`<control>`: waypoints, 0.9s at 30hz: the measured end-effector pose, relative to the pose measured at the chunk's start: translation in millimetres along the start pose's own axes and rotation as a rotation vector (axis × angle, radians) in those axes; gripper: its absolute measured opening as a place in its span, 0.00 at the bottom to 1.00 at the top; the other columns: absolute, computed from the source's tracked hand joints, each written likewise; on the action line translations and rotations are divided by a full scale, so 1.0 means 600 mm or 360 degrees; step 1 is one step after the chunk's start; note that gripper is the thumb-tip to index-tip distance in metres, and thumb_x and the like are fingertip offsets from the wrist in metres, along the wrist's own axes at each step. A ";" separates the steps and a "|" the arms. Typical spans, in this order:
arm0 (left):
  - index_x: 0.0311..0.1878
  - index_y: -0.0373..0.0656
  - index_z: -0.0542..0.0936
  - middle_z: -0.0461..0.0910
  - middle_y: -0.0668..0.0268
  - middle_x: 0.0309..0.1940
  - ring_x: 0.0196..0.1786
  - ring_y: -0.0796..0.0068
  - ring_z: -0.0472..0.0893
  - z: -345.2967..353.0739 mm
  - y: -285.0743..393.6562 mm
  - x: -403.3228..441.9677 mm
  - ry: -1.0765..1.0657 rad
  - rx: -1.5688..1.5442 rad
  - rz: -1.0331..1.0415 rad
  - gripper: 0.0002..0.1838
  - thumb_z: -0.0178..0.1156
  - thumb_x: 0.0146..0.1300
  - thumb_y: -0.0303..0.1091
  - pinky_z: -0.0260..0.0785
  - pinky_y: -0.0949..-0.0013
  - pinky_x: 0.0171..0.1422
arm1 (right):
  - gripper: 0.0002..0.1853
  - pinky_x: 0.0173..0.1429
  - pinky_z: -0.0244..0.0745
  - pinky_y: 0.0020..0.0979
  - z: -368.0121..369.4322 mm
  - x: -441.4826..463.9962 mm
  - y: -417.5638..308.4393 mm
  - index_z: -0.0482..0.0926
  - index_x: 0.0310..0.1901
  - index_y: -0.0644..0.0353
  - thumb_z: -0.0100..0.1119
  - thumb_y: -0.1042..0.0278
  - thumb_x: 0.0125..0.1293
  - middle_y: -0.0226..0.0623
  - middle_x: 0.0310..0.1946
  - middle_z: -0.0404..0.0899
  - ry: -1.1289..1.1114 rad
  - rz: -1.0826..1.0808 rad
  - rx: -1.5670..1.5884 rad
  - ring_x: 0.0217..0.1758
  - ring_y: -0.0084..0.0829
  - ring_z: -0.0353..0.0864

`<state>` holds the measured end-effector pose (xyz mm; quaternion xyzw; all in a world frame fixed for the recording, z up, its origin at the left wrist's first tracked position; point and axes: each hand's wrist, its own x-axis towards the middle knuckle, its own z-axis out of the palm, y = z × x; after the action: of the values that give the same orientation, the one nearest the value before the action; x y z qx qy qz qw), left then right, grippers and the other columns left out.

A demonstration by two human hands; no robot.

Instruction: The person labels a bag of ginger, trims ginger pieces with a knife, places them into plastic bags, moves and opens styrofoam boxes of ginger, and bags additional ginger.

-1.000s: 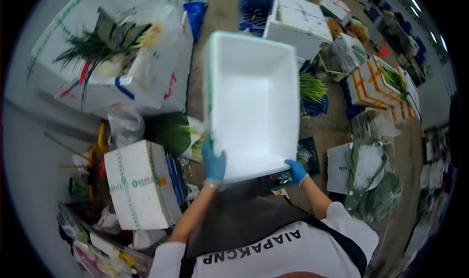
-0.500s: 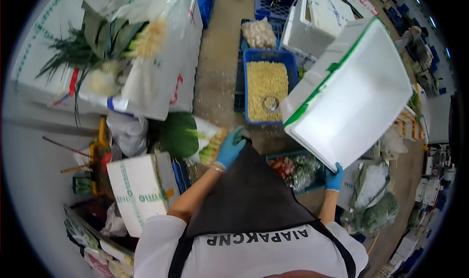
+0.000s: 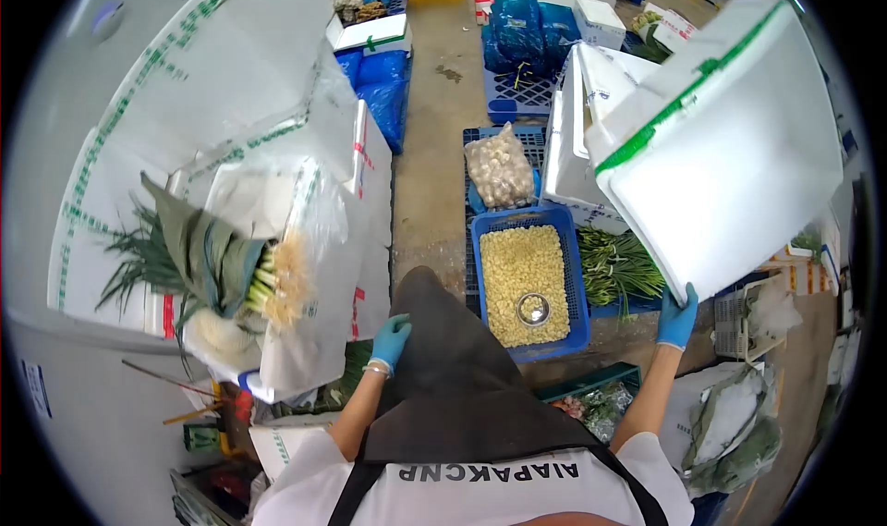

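My right hand, in a blue glove, grips the lower corner of a large white foam box with green tape along one edge. The box is tilted and raised to the right, above the bunches of long green vegetables. My left hand, also in a blue glove, hangs beside the dark apron with its fingers loosely apart and nothing in them. Ahead of me, a blue crate of pale yellow peeled cloves holds a metal bowl.
Leeks lie on stacked foam boxes at the left. A bag of whitish bulbs sits behind the crate. Blue bags rest on a pallet farther back. The concrete aisle runs between both rows.
The view has tipped up and forward, showing more aisle. Still gripped by my right hand, the foam box has moved right. My left hand has shifted left and sits lower in view.
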<state>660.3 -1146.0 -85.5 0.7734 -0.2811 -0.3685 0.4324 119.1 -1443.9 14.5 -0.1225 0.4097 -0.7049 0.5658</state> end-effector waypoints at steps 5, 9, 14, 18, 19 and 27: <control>0.54 0.38 0.79 0.82 0.64 0.43 0.44 0.75 0.79 0.032 0.074 0.285 -0.0338 0.0184 0.0117 0.15 0.59 0.66 0.31 0.72 0.71 0.53 | 0.30 0.61 0.74 0.43 0.155 0.060 0.024 0.66 0.62 0.65 0.64 0.68 0.59 0.45 0.54 0.71 -0.0043 -0.0121 -0.0010 0.57 0.41 0.72; 0.50 0.35 0.80 0.85 0.60 0.37 0.38 0.73 0.82 0.058 0.091 0.594 -0.0376 0.0121 0.0078 0.16 0.61 0.62 0.33 0.74 0.69 0.45 | 0.22 0.55 0.78 0.41 0.249 0.104 0.034 0.73 0.55 0.63 0.63 0.71 0.59 0.42 0.49 0.76 0.0131 -0.0157 0.0019 0.52 0.40 0.75; 0.46 0.39 0.81 0.84 0.58 0.36 0.36 0.67 0.83 0.047 0.030 0.876 -0.0277 0.0101 -0.0527 0.12 0.56 0.62 0.32 0.74 0.64 0.39 | 0.22 0.57 0.76 0.40 0.352 0.121 0.053 0.73 0.57 0.59 0.62 0.68 0.59 0.40 0.52 0.76 0.0281 -0.0325 -0.0198 0.55 0.39 0.76; 0.46 0.42 0.79 0.82 0.58 0.41 0.41 0.60 0.80 0.013 -0.040 0.934 -0.0358 0.0037 -0.1050 0.14 0.52 0.64 0.38 0.72 0.59 0.44 | 0.23 0.53 0.77 0.39 0.413 0.089 0.062 0.72 0.58 0.59 0.62 0.67 0.60 0.40 0.50 0.77 0.0473 -0.0361 -0.0297 0.52 0.39 0.77; 0.46 0.42 0.79 0.82 0.58 0.42 0.43 0.58 0.80 0.008 -0.047 0.940 -0.0391 -0.0022 -0.1156 0.14 0.50 0.65 0.39 0.72 0.58 0.45 | 0.24 0.52 0.77 0.39 0.419 0.084 0.071 0.72 0.58 0.59 0.62 0.67 0.60 0.40 0.51 0.77 0.0511 -0.0382 -0.0339 0.52 0.39 0.77; 0.57 0.48 0.70 0.70 0.60 0.62 0.65 0.57 0.66 -0.068 -0.023 0.956 -0.0422 -0.0881 -0.1743 0.20 0.40 0.70 0.47 0.59 0.55 0.65 | 0.18 0.46 0.79 0.38 0.526 0.163 0.171 0.76 0.51 0.58 0.61 0.68 0.57 0.40 0.44 0.78 0.0522 -0.0286 -0.0362 0.45 0.37 0.78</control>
<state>1022.3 -1552.8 -270.3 0.6122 0.2106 -0.6886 0.3266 359.5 -1672.6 112.6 -0.1054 0.5606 -0.7123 0.4089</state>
